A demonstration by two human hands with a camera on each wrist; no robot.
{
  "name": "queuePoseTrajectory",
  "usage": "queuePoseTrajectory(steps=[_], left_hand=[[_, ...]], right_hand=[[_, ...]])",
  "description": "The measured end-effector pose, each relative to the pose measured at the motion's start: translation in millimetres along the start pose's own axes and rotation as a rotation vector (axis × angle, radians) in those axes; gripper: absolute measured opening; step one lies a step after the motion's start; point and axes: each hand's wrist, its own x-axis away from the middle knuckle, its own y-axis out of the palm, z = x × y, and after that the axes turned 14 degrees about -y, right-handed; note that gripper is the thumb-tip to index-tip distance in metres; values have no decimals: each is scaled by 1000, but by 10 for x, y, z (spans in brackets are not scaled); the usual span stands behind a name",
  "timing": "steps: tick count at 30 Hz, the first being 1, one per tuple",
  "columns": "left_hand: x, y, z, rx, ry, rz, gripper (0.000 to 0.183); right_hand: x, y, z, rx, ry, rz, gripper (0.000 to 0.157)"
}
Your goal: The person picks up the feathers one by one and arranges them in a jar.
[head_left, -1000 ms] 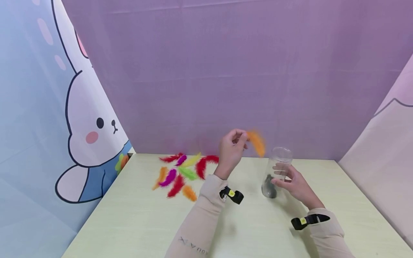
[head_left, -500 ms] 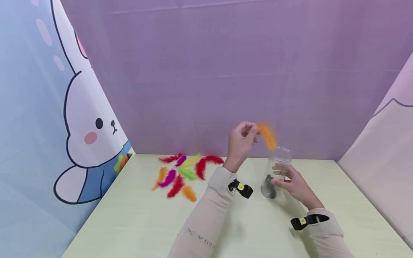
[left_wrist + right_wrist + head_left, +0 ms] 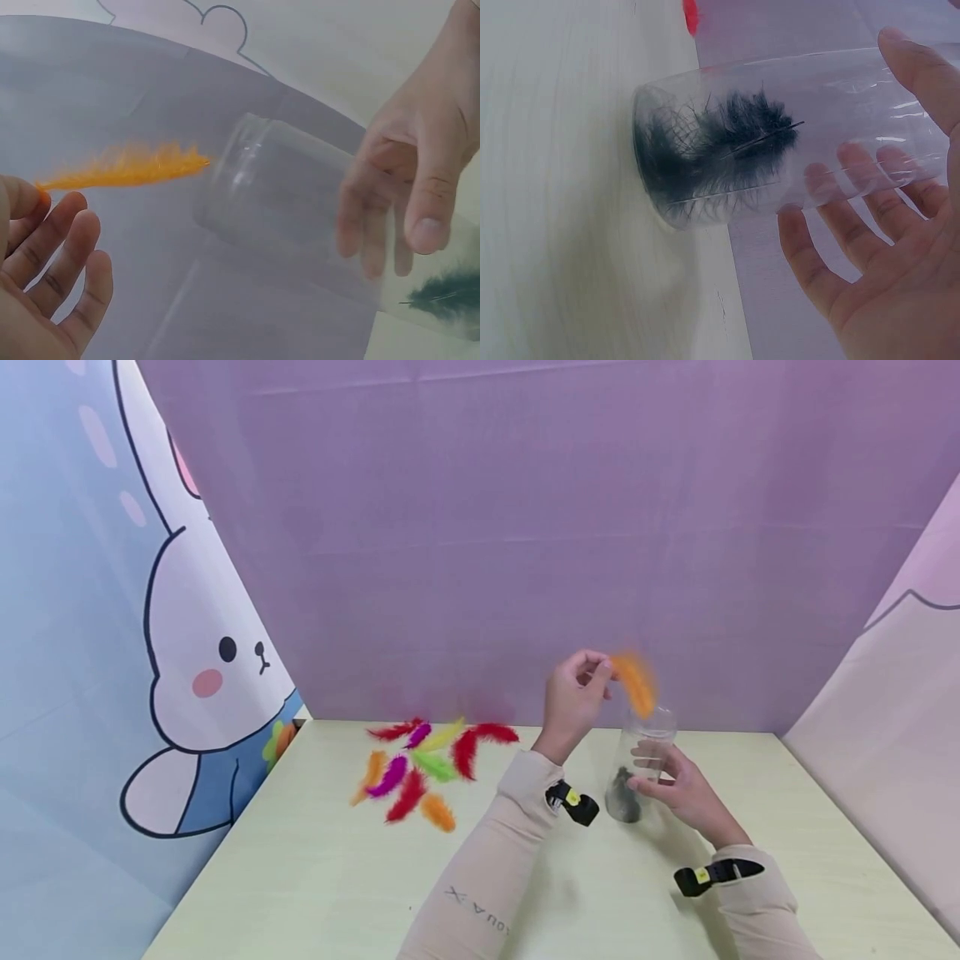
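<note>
An orange feather (image 3: 636, 685) is pinched at its quill end between the thumb and index finger of my left hand (image 3: 573, 697). It hangs over the mouth of a clear jar (image 3: 662, 723); in the left wrist view the feather's tip (image 3: 196, 160) points at the rim. My right hand (image 3: 686, 793) holds the jar by its side, fingers curled around the far wall and thumb in front. The jar stands on the table, leaning slightly. Dark green-black feathers (image 3: 742, 142) lie in its bottom.
Left of my left arm, loose feathers are spread on the pale table (image 3: 315, 877): red (image 3: 407, 795), orange (image 3: 438, 812), purple (image 3: 387, 777), green (image 3: 435, 766) and yellow (image 3: 442, 735). A purple curtain (image 3: 480, 543) hangs behind the table.
My left hand has carried the orange feather rightward, rising and then dipping slightly, from beside the jar to over its mouth. The right hand and the jar have stayed in place.
</note>
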Motion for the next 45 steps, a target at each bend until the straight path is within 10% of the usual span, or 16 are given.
queuePoseTrajectory(steps=[45], left_hand=[[177, 196, -400, -271, -79, -46, 14]], right_hand=[[-9, -15, -29, 25, 34, -9, 71]])
